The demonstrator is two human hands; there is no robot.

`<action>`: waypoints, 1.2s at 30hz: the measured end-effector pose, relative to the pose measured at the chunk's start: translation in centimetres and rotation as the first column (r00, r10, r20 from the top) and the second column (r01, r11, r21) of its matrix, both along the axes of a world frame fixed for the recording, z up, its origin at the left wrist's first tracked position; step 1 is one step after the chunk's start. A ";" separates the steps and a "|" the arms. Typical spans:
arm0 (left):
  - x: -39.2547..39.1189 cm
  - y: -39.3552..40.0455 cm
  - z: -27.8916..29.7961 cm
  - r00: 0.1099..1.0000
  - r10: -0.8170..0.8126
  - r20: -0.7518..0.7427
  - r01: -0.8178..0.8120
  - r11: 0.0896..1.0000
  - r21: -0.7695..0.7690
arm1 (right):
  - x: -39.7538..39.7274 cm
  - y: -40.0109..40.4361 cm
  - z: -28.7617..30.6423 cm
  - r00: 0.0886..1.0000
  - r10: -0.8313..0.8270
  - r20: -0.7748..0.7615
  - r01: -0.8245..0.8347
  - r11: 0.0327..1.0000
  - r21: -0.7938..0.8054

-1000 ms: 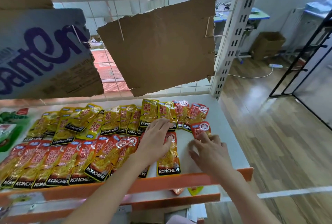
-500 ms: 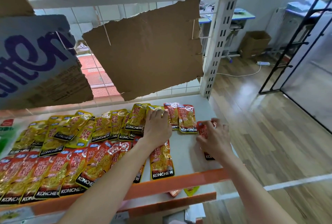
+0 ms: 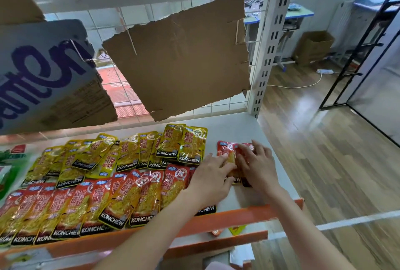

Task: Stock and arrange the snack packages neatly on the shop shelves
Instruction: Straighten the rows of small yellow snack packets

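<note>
- Gathering is what both hands seem busy with at centre right of the frame: the left hand [image 3: 211, 174] and right hand [image 3: 257, 167] meet over a small bunch of red snack packets [image 3: 229, 150] lying on the white shelf [image 3: 242, 126].
- Left grip: fingers stretched nearly straight, tips pressing the packets' left edge. Right grip: fingers curled over the bunch from the right, pinching it. Squeezing from both sides looks meant to square the packets into one tidy stack.
- That bunch sits apart from the rest, on the bare right end of the shelf, probably awaiting a slot.
- Left of the hands, a back row of yellow KONCHEW packets [image 3: 181, 146] and a front row of red KONCHEW packets [image 3: 138, 196] overlap like shingles, labels toward the orange shelf lip [image 3: 249, 212], so shoppers can read them.
- Torn cardboard [image 3: 179, 57] hangs on the wire grid in the upper middle.
- An open cardboard box [image 3: 313, 46] stands on the floor at upper right; its contents are hidden.
</note>
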State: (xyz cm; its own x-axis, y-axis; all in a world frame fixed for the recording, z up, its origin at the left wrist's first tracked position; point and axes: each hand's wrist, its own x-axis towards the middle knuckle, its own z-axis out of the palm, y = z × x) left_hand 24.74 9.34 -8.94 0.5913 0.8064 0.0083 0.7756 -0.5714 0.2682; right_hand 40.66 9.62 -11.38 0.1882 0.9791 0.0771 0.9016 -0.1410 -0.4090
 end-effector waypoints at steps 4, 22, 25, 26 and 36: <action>-1.0 -3.6 -0.1 0.999 -0.005 0.050 0.005 1.000 0.003 | -1.8 -3.0 0.2 0.979 -0.007 -0.203 0.010 1.000 0.013; -7.1 2.4 -1.2 0.903 0.351 0.250 -0.346 0.936 -0.067 | -6.8 3.2 2.0 0.923 0.371 0.101 -0.362 0.927 -0.099; -9.0 3.1 -1.1 0.874 0.467 0.132 -0.469 0.883 -0.024 | -4.8 4.4 1.3 0.935 0.320 0.156 -0.296 0.942 -0.158; -9.6 3.3 -1.1 0.863 0.500 0.070 -0.498 0.866 -0.041 | -4.2 4.6 1.2 0.946 0.292 0.144 -0.272 0.952 -0.143; -9.1 4.5 -1.8 0.863 0.458 -0.214 -0.493 0.855 -0.158 | -4.1 5.3 2.1 0.939 0.330 0.098 -0.293 0.915 -0.275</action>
